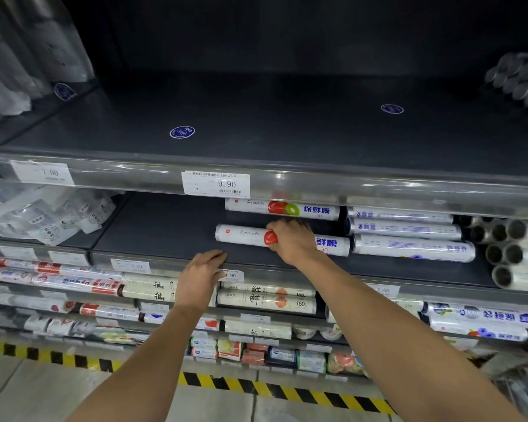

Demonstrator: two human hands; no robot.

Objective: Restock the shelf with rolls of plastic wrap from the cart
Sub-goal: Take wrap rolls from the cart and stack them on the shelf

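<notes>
Left hand point(199, 278) rests on shelf point(165, 236); right hand point(293, 240) grips roll point(244, 236) lying left-right.

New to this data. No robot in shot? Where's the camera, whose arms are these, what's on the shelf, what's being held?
There is no robot here. A person works with bare hands, and the single picture comes from a wide-angle camera worn on the head, looking forward and down at store shelving. The right hand grips a white Fresh roll that lies on the dark middle shelf. A matching roll lies just behind it, and blue-printed rolls lie to the right. The left hand rests on that shelf's front edge and holds nothing. The shelf above carries a 9.90 price tag on its front rail.
</notes>
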